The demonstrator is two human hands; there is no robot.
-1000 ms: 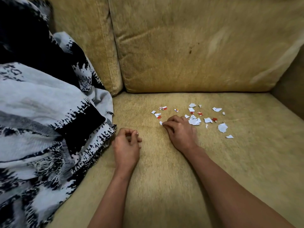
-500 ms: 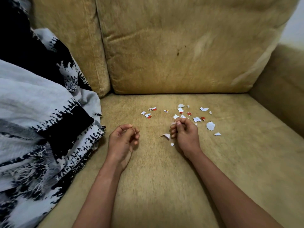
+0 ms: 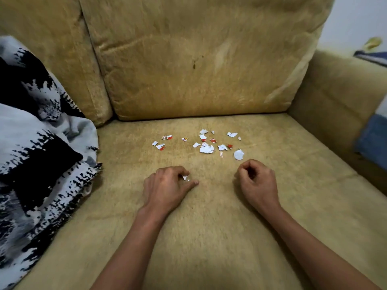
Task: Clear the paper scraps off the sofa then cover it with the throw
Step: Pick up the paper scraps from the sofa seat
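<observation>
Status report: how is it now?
Left hand pinches one paper scrap. Right hand curled, nothing seen inside. Other scraps lie on sofa seat. Throw bunched at left.

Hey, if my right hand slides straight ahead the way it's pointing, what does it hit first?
Most likely the large white scrap just ahead of the right hand, though depth is unclear.

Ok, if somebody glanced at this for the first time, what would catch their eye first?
The scatter of white and red paper scraps in the middle of the tan sofa seat, just beyond both hands. Next, the bold black and white throw heaped at the left end. The left hand pinches a white scrap; the right hand is curled beside it.
</observation>
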